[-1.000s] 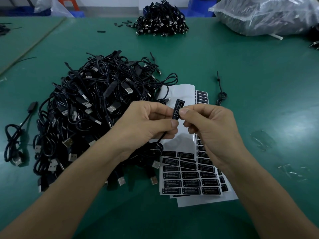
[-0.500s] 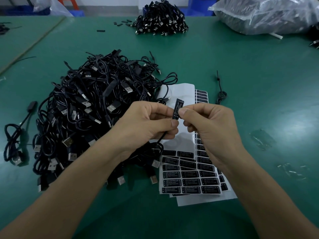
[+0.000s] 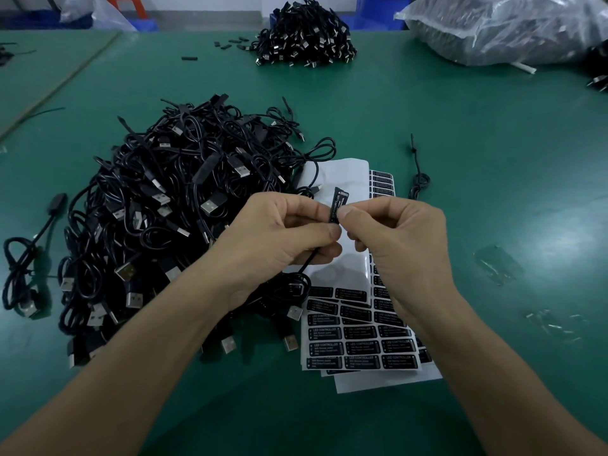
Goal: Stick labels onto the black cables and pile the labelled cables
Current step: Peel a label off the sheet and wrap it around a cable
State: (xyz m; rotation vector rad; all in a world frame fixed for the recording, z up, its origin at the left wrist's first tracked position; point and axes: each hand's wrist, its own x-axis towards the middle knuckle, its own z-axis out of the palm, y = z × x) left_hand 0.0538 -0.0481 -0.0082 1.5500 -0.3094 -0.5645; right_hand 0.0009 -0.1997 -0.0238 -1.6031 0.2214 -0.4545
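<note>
My left hand (image 3: 279,232) grips a black cable (image 3: 297,278) whose loop hangs below the fist toward the label sheets. My right hand (image 3: 394,238) pinches a black label (image 3: 338,205) with white print, and the label stands upright between both thumbs against the top of the cable's end. A big heap of black USB cables (image 3: 171,209) lies to the left of my hands. White sheets of black labels (image 3: 358,343) lie under and below my right hand.
A second pile of black cables (image 3: 306,34) sits at the far edge of the green table (image 3: 493,159). A clear plastic bag (image 3: 506,24) fills the far right. Single cables lie at the left (image 3: 23,258) and right of the sheets (image 3: 418,179).
The label now bends at its top as my thumbs press it on the cable end. Both hands stay in place.
</note>
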